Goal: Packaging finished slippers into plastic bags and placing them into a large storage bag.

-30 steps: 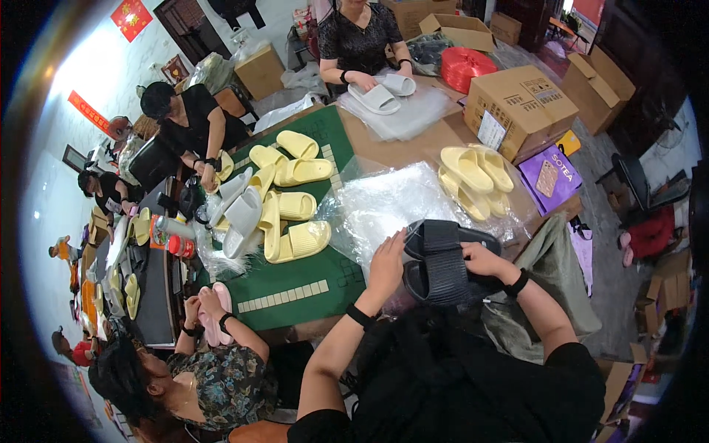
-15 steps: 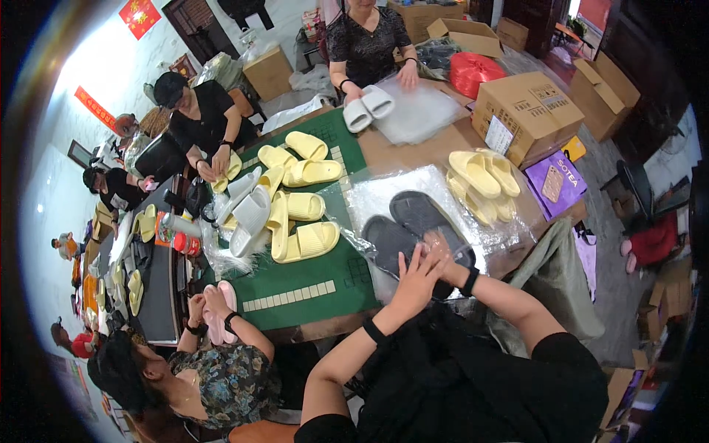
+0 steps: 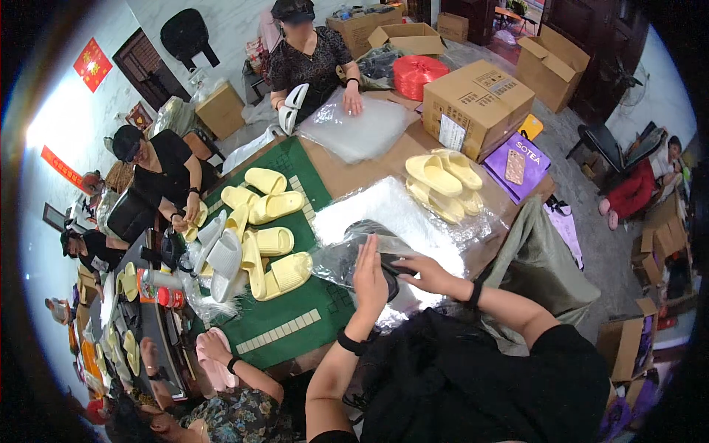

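Note:
A pair of dark grey slippers stands on edge in a clear plastic bag in front of me. My left hand presses flat along the left side of the pair, fingers straight and close together. On the other side, my right hand grips the slippers' edge, with its fingers pointing left. Beneath them lies a stack of shiny clear bags. Beyond my right hand, pale yellow slippers sit piled on plastic. The far part of the dark pair is blurred behind the film.
Yellow and grey slippers cover part of the green mat on the left. A cardboard box, a purple bag and a red twine roll are at the far right. Co-workers handle slippers across the table and at left.
The dark slippers were lying flat, side by side, under my hands; now they stand on edge between them. My hands have moved apart. The co-worker's white slippers across the table are tilted up.

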A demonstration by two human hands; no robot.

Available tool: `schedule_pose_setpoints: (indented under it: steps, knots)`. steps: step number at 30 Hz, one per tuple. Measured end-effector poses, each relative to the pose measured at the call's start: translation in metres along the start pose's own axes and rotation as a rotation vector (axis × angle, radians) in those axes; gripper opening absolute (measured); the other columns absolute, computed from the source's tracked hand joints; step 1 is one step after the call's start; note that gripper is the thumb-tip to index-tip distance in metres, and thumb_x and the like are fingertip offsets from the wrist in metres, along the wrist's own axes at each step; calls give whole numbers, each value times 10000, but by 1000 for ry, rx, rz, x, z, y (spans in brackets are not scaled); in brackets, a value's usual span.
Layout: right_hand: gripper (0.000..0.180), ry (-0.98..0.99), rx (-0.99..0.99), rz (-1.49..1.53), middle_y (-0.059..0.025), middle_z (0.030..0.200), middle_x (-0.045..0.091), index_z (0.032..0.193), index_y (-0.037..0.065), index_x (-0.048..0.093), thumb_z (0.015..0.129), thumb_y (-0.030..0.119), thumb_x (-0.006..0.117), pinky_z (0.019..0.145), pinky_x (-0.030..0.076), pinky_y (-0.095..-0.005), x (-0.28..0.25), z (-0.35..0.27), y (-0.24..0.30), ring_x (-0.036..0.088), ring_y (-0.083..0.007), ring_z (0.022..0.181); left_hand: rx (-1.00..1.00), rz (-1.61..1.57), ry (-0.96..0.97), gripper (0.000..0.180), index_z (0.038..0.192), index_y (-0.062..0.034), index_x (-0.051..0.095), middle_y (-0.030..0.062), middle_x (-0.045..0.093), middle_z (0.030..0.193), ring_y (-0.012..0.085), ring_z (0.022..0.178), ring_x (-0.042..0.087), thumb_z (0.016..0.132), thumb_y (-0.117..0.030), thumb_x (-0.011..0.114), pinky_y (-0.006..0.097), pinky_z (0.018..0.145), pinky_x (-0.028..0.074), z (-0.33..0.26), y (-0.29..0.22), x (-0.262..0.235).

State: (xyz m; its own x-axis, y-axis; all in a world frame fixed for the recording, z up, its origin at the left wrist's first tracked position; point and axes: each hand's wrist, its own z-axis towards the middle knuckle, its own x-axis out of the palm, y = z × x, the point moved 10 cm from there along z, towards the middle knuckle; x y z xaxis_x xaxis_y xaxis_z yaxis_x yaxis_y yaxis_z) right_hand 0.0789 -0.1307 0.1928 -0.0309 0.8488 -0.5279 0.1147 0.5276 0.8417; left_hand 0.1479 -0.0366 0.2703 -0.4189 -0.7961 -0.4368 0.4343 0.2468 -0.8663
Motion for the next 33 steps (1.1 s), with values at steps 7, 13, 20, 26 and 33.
schedule_pose_setpoints:
  steps: [7, 13, 20, 26, 33]
  knots:
    - [754, -499, 222, -344, -211, 1110, 493, 1181, -14, 416, 647, 412, 733, 797, 422, -382, -49, -47, -84, 513, -338, 951, 6, -94, -13, 337, 1234, -12, 457, 215, 496, 1211, 325, 1159, 459, 938, -132, 349, 335, 951, 357, 18, -23, -13]
    - [228, -212, 230, -258, -197, 735, 608, 794, 41, 649, 767, 249, 559, 668, 465, -399, -33, 9, -70, 595, -350, 734, -65, -165, -69, 363, 1248, 17, 438, 154, 534, 1199, 201, 1148, 474, 959, -178, 334, 279, 962, 336, 21, -22, -36]
    - [368, 40, 327, 1160, -142, 1167, 518, 1183, 50, 410, 881, 232, 514, 837, 473, -381, 10, 25, -37, 576, -264, 960, -99, -393, -126, 407, 1258, 62, 394, 156, 516, 1208, 177, 1143, 465, 968, -215, 326, 266, 974, 329, 12, -3, -58]
    - [437, 123, 377, 1336, -134, 1185, 491, 1211, 33, 396, 907, 338, 468, 816, 497, -368, 41, 39, 6, 555, -257, 991, -112, -332, -158, 378, 1262, 41, 404, 152, 529, 1196, 173, 1131, 471, 965, -182, 335, 260, 955, 332, 2, -15, -72]
    - [589, 127, 215, 1054, -172, 1202, 470, 1260, -39, 346, 925, 445, 357, 872, 460, -375, 23, 61, 59, 548, -268, 1000, -88, -201, -259, 366, 1245, 28, 431, 193, 517, 1202, 229, 1118, 498, 957, -183, 346, 285, 944, 348, -1, -27, -94]
